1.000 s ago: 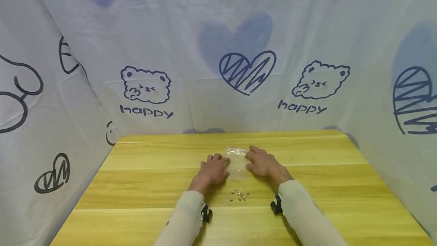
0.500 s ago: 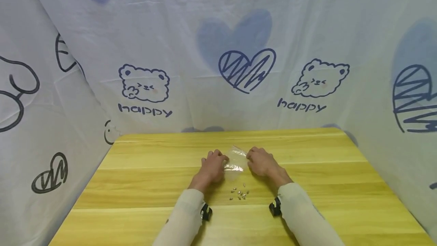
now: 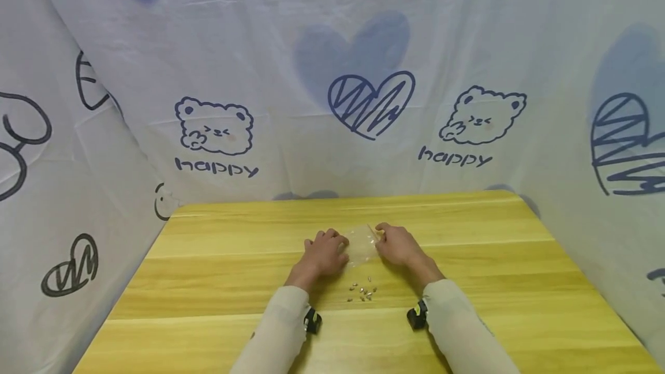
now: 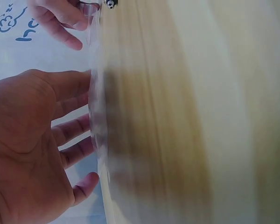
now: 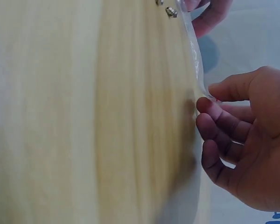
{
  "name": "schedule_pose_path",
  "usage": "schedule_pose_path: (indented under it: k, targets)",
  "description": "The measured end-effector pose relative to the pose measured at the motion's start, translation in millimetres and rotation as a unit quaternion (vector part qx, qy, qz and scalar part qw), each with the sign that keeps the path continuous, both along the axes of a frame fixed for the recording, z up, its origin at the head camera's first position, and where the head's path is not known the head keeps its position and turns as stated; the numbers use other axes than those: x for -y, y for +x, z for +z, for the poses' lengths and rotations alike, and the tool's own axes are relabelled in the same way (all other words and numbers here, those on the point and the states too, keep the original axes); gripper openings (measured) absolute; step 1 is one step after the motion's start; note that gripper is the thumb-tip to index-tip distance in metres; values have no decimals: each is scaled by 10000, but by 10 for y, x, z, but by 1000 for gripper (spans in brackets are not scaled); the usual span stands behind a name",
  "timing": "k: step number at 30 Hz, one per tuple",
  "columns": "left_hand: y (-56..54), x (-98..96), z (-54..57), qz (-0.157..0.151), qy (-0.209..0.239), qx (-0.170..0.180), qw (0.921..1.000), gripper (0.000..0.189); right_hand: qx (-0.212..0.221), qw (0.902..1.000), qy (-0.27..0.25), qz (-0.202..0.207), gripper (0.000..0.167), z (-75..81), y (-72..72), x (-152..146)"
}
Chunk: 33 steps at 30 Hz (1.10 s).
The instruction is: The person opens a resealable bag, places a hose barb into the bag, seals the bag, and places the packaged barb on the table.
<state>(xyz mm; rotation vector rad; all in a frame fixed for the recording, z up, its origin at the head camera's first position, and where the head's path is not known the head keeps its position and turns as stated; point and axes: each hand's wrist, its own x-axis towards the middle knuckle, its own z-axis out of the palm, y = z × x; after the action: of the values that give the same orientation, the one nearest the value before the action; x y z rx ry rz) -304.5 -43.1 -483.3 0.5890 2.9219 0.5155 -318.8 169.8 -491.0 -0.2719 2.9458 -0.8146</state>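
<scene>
Tabletop point(image 3: 182, 281): bag point(image 3: 361, 245) between opposing fingers point(image 5: 231, 127)

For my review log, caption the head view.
Left hand touches, right hand pinches a clear bag; metallic bits lie nearer the camera.

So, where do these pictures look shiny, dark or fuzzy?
Head view: small bright glints on the clear plastic bag, the metallic pieces too small for detail; left wrist view: a soft-edged shadow darkens the table, whose grain looks blurred at right; right wrist view: another soft shadow, lower down.
</scene>
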Motion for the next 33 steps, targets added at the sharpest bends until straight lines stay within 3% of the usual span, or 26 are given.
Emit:
schedule_pose_path:
  k: [6, 10, 12, 16, 19, 26, 30, 33]
  targets:
    - [-5, 10, -30, -114, -63, -12, 9999, 34, 221, 9990, -237, -319, 42, -42, 5, 3]
    - [-5, 6, -52, -192, -64, -58, 9998, 35, 569, 9937, -726, -644, 39, -77, 13, 3]
    - [-3, 2, -59, -207, -17, -73, 9998, 35, 833, 9859, -1228, -772, 40, -91, 20, 2]
    - [3, -16, -70, -220, 136, -108, 9996, 37, 1381, 9541, -2482, -951, 40, -83, 40, -2]
    - [1, -35, -70, -193, 234, -237, 9993, 40, 1558, 9364, -2972, -1022, 35, -64, 59, -14]
    - [-13, -69, -59, -194, 442, -343, 9982, 49, 1692, 9197, -3365, -1111, 34, -67, 48, -41]
    - [-25, -82, -52, -424, 735, -302, 9959, 51, 1770, 9099, -3582, -1118, 34, -67, 33, -48]
    - [-50, -97, -54, -609, 963, -292, 9931, 45, 1756, 9104, -3589, -1072, 32, -64, 25, -51]
